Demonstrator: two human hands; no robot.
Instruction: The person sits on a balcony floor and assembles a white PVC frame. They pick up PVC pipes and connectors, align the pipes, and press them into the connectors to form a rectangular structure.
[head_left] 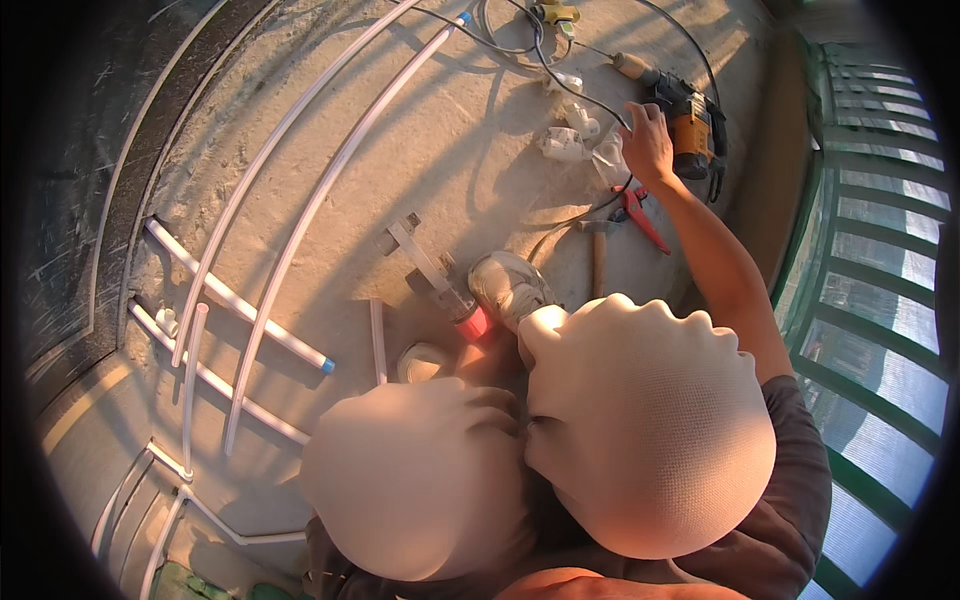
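Note:
My right hand (648, 145) reaches out to the far right, its fingers partly spread and slightly bent, with nothing visible in them. It is beside a crumpled clear plastic bag (608, 158) and a dark cable. Just right of it lies an orange and black rotary hammer (692, 135). White plastic pipe fittings (565, 144) are heaped left of the hand. Nearer to me are red-handled pipe cutters (642, 220) and a hammer (598, 255). My left hand does not show; my bent knees (650, 430) cover the lower middle.
Long white pipes (330, 180) lie across the concrete floor at left, some with blue ends. A flat metal tool with a red end (474, 324) is beside my shoe (508, 285). Green railing (880, 260) runs along the right. A yellow item (556, 14) is at the top.

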